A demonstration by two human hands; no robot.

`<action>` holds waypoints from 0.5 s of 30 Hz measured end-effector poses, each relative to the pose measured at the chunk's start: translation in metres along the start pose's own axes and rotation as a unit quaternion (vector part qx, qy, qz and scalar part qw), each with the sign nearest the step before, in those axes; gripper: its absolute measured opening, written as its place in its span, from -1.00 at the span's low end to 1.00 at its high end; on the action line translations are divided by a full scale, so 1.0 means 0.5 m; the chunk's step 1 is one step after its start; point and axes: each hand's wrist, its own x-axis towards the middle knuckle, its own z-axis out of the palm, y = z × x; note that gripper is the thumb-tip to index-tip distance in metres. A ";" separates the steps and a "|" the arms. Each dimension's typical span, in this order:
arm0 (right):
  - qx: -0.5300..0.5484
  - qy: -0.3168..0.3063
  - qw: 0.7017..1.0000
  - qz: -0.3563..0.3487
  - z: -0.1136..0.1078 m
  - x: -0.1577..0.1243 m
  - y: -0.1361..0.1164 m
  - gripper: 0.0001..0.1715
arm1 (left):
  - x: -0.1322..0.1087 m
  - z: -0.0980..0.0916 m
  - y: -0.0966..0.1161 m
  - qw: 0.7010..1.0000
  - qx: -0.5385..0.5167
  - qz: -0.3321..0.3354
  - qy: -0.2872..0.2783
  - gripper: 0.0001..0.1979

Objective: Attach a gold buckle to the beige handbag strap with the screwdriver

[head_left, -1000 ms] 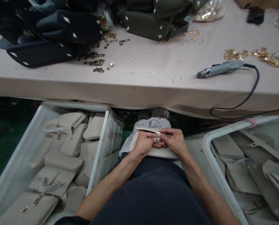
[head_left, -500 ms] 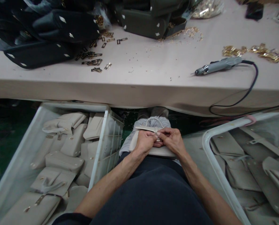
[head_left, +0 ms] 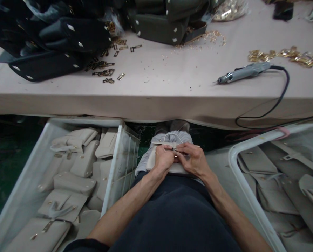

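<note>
A cream handbag [head_left: 152,158] with a thin top handle lies across my lap. My left hand [head_left: 164,158] rests on it, fingers closed at the middle of the bag's flap. From the other side my right hand [head_left: 193,157] pinches at the same spot, where a small strap or metal clasp shows between the fingertips. The fingers of both hands nearly meet there and hide most of that part.
Beige handbags fill a white crate [head_left: 110,171] on the left and a white bin [head_left: 233,154] on the right. On the table [head_left: 167,80] lie an electric screwdriver [head_left: 243,73], gold metal fittings [head_left: 300,57], dark metal clasps [head_left: 103,71], black bags [head_left: 48,64] and dark green bags [head_left: 158,29].
Both hands stay at the middle of the flap. My right fingers have shifted slightly and spread a little over the clasp. The view has tilted slightly.
</note>
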 end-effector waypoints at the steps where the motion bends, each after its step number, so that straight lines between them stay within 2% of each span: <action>1: -0.015 -0.014 1.000 -0.016 -0.001 -0.002 0.002 -0.82 | 0.001 0.000 0.002 1.000 -0.006 -0.003 0.001 -0.61; 3: -0.046 -0.032 0.998 -0.039 -0.002 -0.007 0.004 -0.76 | 0.003 0.000 0.007 1.000 -0.005 -0.011 0.001 -0.65; 7: -0.111 -0.059 0.990 -0.061 0.004 -0.008 0.004 -0.74 | 0.005 0.001 0.015 1.000 0.014 -0.021 -0.016 -0.79; 11: -0.112 -0.069 0.989 -0.070 -0.003 0.007 0.005 -0.74 | 0.001 -0.002 0.019 0.996 0.025 -0.033 -0.073 -0.93; 13: -0.065 -0.056 0.995 -0.053 -0.016 0.022 0.006 -0.77 | -0.004 -0.010 0.022 0.994 0.067 0.002 -0.090 -0.94; 15: -0.005 -0.046 0.999 -0.029 -0.034 0.040 0.006 -0.80 | -0.011 -0.021 0.028 0.983 0.135 0.099 -0.081 -0.87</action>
